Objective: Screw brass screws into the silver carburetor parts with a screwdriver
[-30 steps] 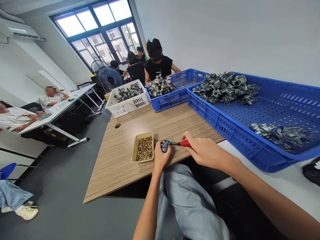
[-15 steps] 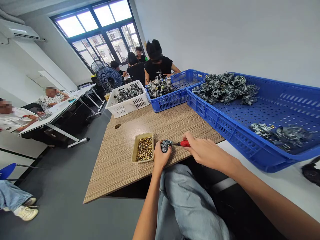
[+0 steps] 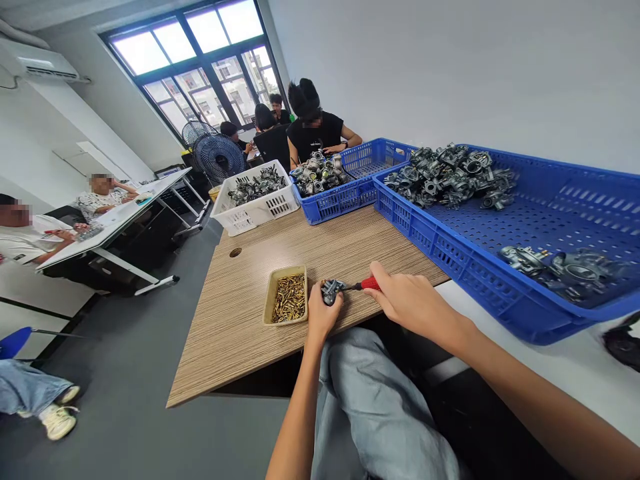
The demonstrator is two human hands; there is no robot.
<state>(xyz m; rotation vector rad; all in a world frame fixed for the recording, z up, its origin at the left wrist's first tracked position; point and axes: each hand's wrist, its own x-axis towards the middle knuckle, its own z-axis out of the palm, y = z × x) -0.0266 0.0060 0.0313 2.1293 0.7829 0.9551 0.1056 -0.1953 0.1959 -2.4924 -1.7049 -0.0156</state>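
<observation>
My left hand [image 3: 321,315] is closed around a small grey metal carburetor [image 3: 331,291] at the table's near edge. From the right, my right hand [image 3: 403,299] grips the red handle of a screwdriver [image 3: 369,283]. Its dark shaft points left and its tip meets the carburetor, though the exact contact spot is too small to make out. Just left of my left hand stands a beige tub [image 3: 268,315] of small brass-coloured screw-like parts [image 3: 289,298].
On the wood-grain table [image 3: 240,333], a white crate [image 3: 250,220] and a blue crate [image 3: 333,212] hold metal parts. A larger blue crate [image 3: 430,250] with carburetors lies along the right. Across the table sits a person [image 3: 320,133]; others work farther back and left.
My right hand has turned slightly on the screwdriver handle, which sits almost in the same place. My left hand and the carburetor stay put.
</observation>
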